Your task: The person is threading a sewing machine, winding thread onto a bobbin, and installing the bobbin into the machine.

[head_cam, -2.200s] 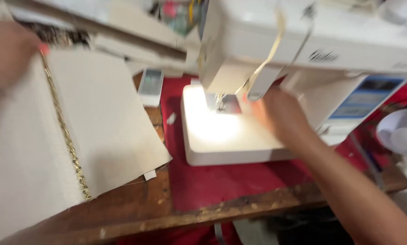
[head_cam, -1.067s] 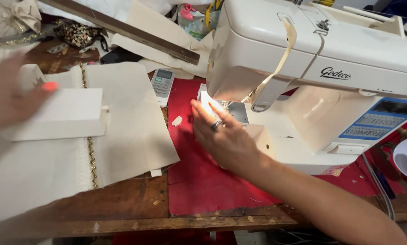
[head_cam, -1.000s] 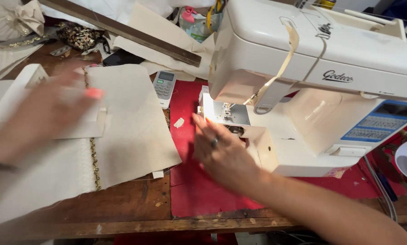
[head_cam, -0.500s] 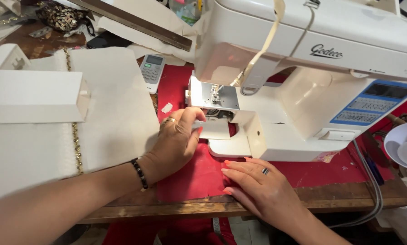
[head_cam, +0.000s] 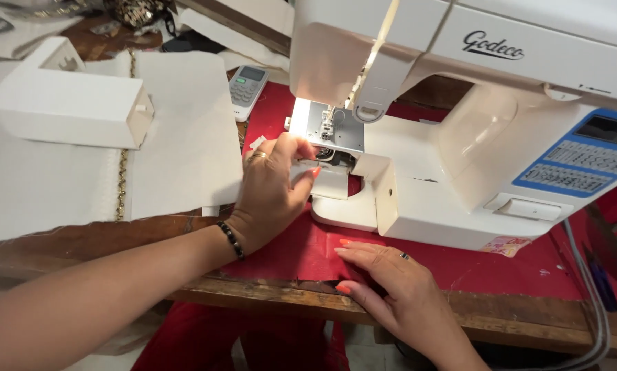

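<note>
1. Fingers of the left hand [head_cam: 270, 189] reach into the open bobbin area of the white plastic sewing machine [head_cam: 459, 130], apparently pinched on its small clear cover [head_cam: 330, 184].
2. The right hand [head_cam: 391, 278] lies flat, fingers spread, on the red cloth [head_cam: 301, 251] near the wooden table edge [head_cam: 528, 323].
3. A white plastic box-shaped machine part [head_cam: 68, 103] rests far left on cream fabric [head_cam: 178, 144].

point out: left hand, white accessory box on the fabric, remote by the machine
left hand [head_cam: 274, 189], head view, back of the hand near the knuckles
white accessory box [head_cam: 64, 106], head view, middle of its top face
remote [head_cam: 246, 88], head view, its button pad
</note>
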